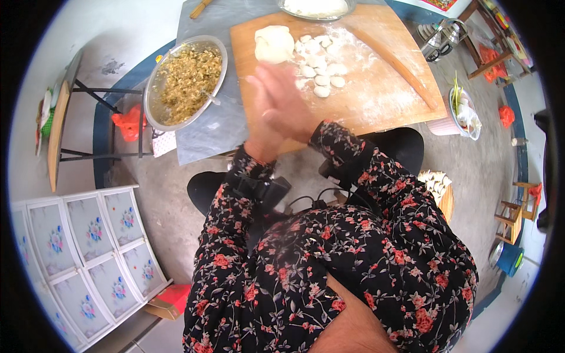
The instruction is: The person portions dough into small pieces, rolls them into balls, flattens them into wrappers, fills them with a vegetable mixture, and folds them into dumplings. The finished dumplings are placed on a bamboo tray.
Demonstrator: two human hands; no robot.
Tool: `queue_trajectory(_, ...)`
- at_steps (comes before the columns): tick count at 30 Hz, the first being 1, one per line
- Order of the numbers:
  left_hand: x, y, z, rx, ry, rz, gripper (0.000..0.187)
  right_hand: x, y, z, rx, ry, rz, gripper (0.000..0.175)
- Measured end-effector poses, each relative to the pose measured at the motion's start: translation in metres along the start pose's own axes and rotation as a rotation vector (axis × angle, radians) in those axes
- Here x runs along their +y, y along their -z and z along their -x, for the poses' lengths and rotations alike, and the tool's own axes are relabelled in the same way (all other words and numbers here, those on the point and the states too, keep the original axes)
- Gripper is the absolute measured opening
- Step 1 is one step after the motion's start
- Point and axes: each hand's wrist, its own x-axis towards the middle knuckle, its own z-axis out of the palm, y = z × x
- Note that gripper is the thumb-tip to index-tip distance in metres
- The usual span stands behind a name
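Note:
Palm to palm, my left hand (261, 128) and my right hand (289, 108) meet over the near edge of a wooden dough board (357, 106). Both are blurred, and whether anything lies between the palms is hidden. Just beyond the fingertips sits a large lump of pale dough (273, 43). Several small floured dough pieces (322, 80) are scattered to its right. A wooden rolling pin (393, 66) lies slantwise on the floured right side of the board. To the left, a metal bowl (148, 95) holds chopped filling (190, 79) and a spoon (214, 99).
A bowl of flour (315, 16) stands at the board's far edge. Shaped dumplings (435, 183) rest on a round tray low at my right. Beside the table's right side stands a bin (441, 125); thermos flasks (441, 39) are behind it. A white cabinet (88, 260) is at lower left.

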Motion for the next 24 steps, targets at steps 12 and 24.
queue_trajectory(12, -0.004, 0.014, -0.008, 0.395, 0.113, 0.43, 0.071, 0.058, -0.019, 0.01, 0.081, -0.136, 0.667, 0.014)
queue_trajectory(24, -0.002, 0.026, -0.016, 0.069, 0.044, 0.314, 0.064, 0.033, -0.028, 0.003, -0.093, -0.263, 0.194, 0.051)
